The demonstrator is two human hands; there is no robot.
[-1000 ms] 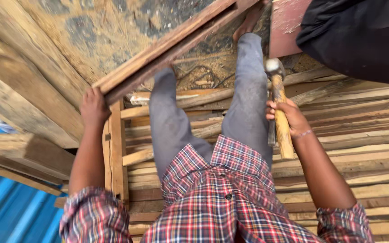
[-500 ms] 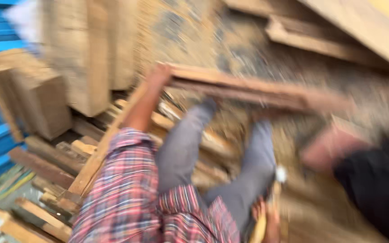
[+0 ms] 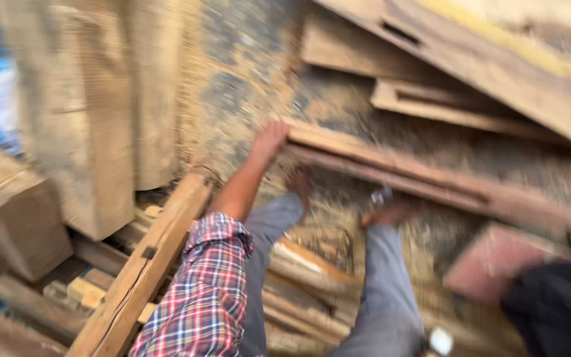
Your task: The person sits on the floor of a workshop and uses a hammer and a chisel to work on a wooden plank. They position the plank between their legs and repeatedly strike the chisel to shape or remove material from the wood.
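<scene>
A head-worn camera looks down on a person sitting among stacked timber; the view is blurred by motion.

The left hand (image 3: 269, 140) reaches forward at the end of a bare forearm, the sleeve of a red, white and blue plaid shirt (image 3: 203, 291) pushed up near the elbow. It rests on the near end of a long wooden plank (image 3: 404, 170), fingers curled over the top edge in a loose grip; the blur hides how tightly they close. The plank's long axis runs from that hand, at centre frame, down and away to the right, with its far end pointing toward the lower right. It appears to be 2 narrow boards lying side by side, resting on a sawdust-covered floor (image 3: 246, 73).

The right hand is out of view. Only a metal hammer head (image 3: 440, 340) shows at the bottom edge, beside the right knee, so I cannot tell what holds it.

2 legs in grey trousers (image 3: 384, 297) stretch forward, bare feet near the plank.

Thick pale timber blocks (image 3: 94, 112) stand at the left. A slotted rail (image 3: 141, 268) slants up beside the left arm. More boards (image 3: 470, 39) cross the upper right. A reddish slab (image 3: 497, 261) and a person's dark sleeve (image 3: 556, 307) sit at the right edge.
</scene>
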